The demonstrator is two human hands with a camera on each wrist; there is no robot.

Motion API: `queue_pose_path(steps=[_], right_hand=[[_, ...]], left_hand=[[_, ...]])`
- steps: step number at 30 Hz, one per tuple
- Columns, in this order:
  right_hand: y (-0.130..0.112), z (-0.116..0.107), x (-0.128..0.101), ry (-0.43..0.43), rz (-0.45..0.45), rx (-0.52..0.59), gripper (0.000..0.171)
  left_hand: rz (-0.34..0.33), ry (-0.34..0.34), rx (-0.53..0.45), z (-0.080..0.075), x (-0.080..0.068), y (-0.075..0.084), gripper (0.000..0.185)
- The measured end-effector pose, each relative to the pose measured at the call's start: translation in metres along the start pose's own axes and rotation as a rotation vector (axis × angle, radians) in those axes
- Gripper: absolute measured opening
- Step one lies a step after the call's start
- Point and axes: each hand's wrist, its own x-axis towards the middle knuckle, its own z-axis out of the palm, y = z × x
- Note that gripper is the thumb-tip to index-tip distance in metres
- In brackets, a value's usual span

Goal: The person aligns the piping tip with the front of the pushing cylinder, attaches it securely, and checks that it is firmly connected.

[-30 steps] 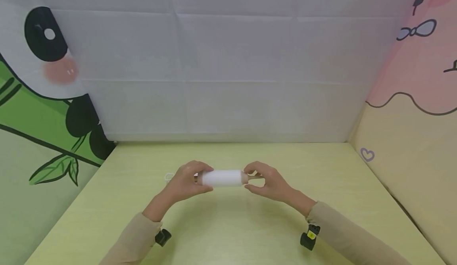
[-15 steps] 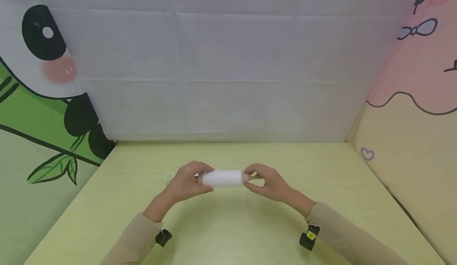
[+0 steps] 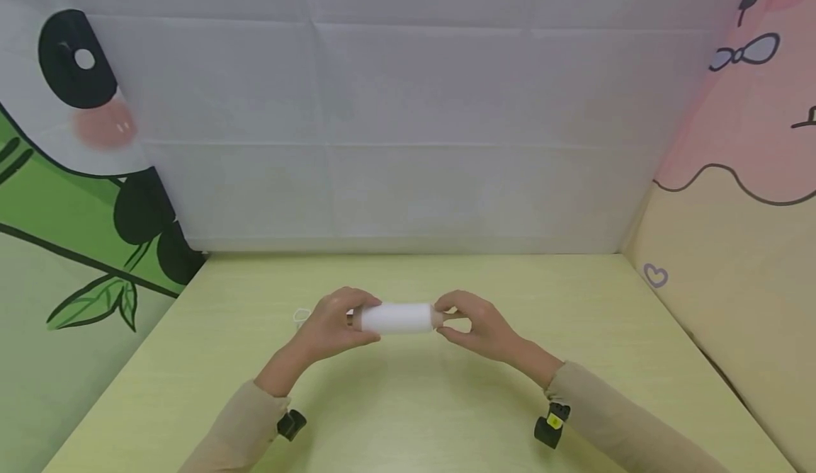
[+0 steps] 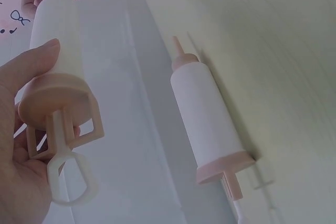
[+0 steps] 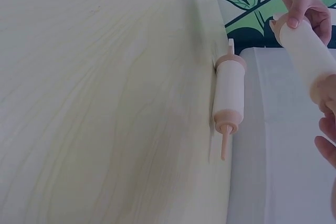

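Observation:
Between both hands is a thick kitchen-type syringe (image 3: 397, 318) with a white barrel, beige ends and a thin nozzle on the right. My left hand (image 3: 334, 323) grips its plunger end, thumb and fingers around the barrel. With thumb and fingers, my right hand (image 3: 477, 324) holds the beige collar at the nozzle end. In the left wrist view, the held syringe's beige flange has two square finger loops, and a white pull ring (image 4: 72, 179) shows behind. A second, similar syringe (image 4: 207, 116) appears in both wrist views; in the head view I cannot make it out separately.
A pale yellow wood-grain table (image 3: 408, 416) lies under the hands. A white sheet (image 3: 421, 133) forms the back wall. Panels with cartoon prints stand left (image 3: 76, 246) and right (image 3: 733, 260). A black wrist camera (image 3: 292, 424) sits on the left sleeve, another (image 3: 551, 427) on the right.

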Motion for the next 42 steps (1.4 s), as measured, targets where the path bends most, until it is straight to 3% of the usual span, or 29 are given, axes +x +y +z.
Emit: queue_pose_path(steps=[14,23,28,35,42], right_hand=[[0.000,-0.001,-0.004,-0.029,0.061,0.013,0.032],[-0.006,-0.001,-0.006,-0.039,0.121,0.142,0.031],[-0.025,-0.011,0.004,-0.043,0.201,0.223,0.027],[-0.033,-0.014,0.009,-0.040,0.268,0.240,0.025],[-0.009,0.003,-0.005,-0.075,0.282,0.199,0.028]], left_hand=[[0.012,-0.003,-0.006,0.002,-0.002,-0.001,0.040],[0.013,0.002,-0.012,0.006,-0.006,-0.001,0.041],[0.040,0.016,-0.001,0.007,-0.008,0.000,0.041],[0.076,0.045,0.015,0.008,-0.009,0.001,0.041],[0.068,0.000,0.170,0.007,-0.011,-0.001,0.040]])
